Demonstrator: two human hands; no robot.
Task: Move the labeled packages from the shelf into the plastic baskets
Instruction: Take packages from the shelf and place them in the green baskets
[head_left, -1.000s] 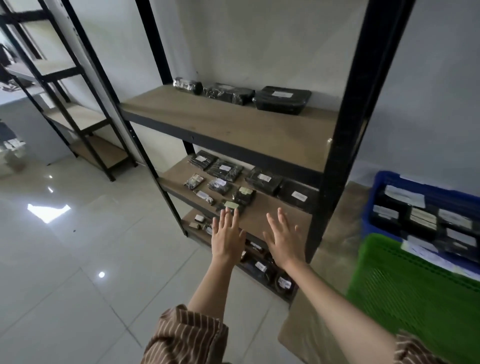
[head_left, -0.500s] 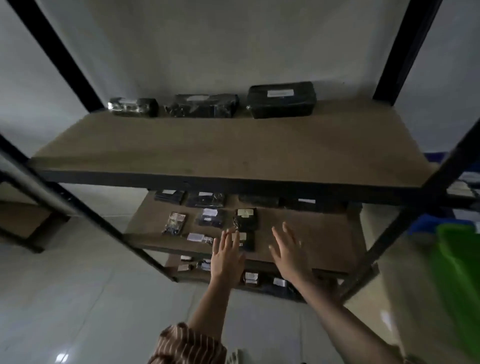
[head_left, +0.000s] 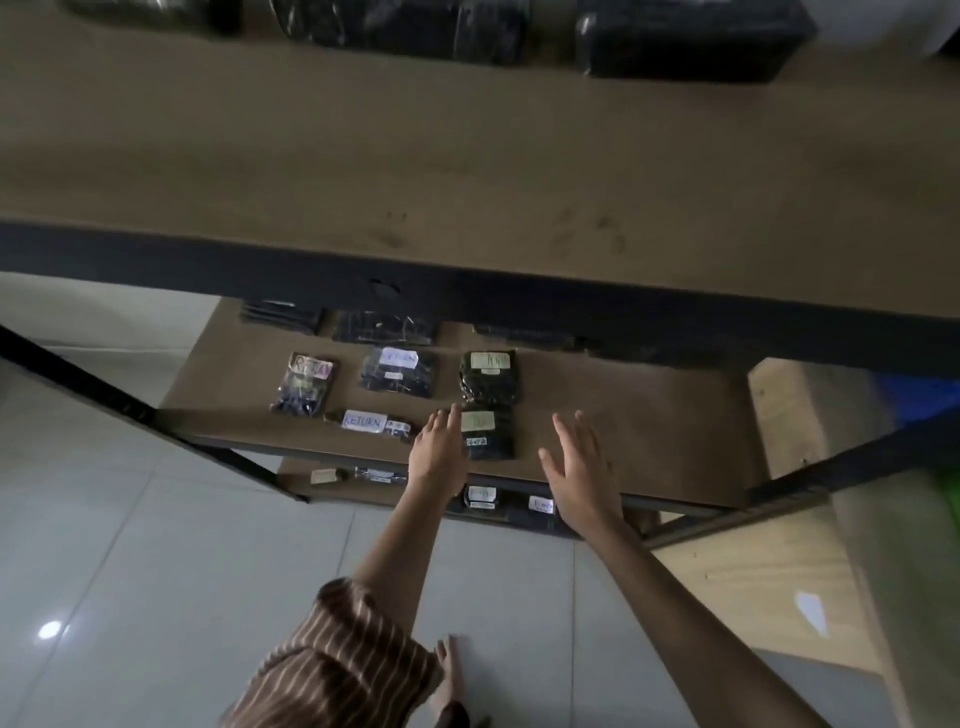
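Note:
Several dark labeled packages lie on the middle shelf (head_left: 649, 415). A package with a green label (head_left: 491, 439) sits at the front edge, another green-labeled one (head_left: 491, 376) just behind it. A long package marked RETURN (head_left: 371, 422) lies left of them. My left hand (head_left: 439, 452) hovers flat and open over the shelf's front edge, its fingertips beside the front green-labeled package. My right hand (head_left: 582, 467) is open too, fingers spread, over bare shelf to the right of that package. Neither hand holds anything.
The upper shelf (head_left: 467, 182) juts out close overhead with three black packages (head_left: 691, 39) at its back. More labeled packages (head_left: 483, 496) lie on the bottom shelf. Slivers of the blue basket (head_left: 919, 387) and green basket (head_left: 948, 491) show at the right edge.
The view has come closer to the rack and tilted down. Both open hands have reached a little further over the middle shelf's front edge. The baskets have slid almost out of view.

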